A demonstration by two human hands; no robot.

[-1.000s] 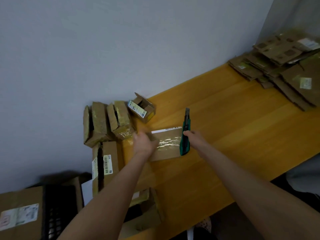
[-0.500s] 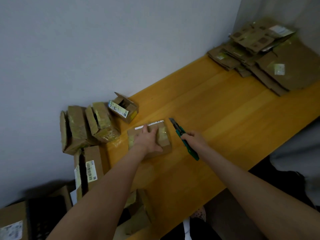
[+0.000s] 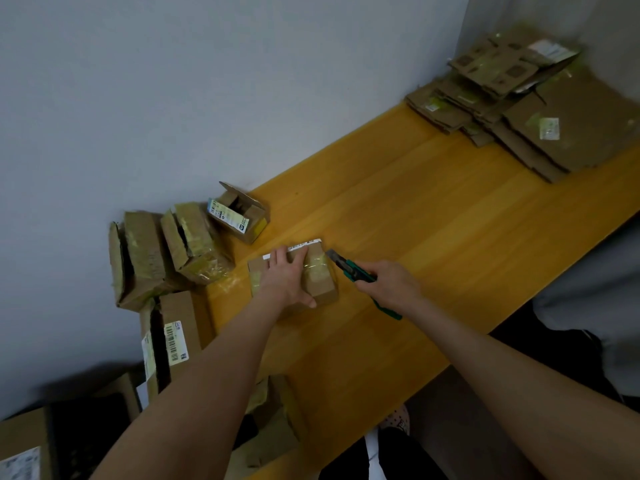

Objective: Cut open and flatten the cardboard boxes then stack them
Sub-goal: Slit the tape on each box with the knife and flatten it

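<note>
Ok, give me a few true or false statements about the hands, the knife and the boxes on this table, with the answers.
1. The left hand rests flat on the taped box. True.
2. The right hand holds scissors. False: it grips a green knife.
3. The knife's blade points toward the taped box. True.
4. The flattened stack lies beside the left hand. False: it lies at the far right end of the table.
5. The small box by the wall is sealed. False: its flaps stand open.
</note>
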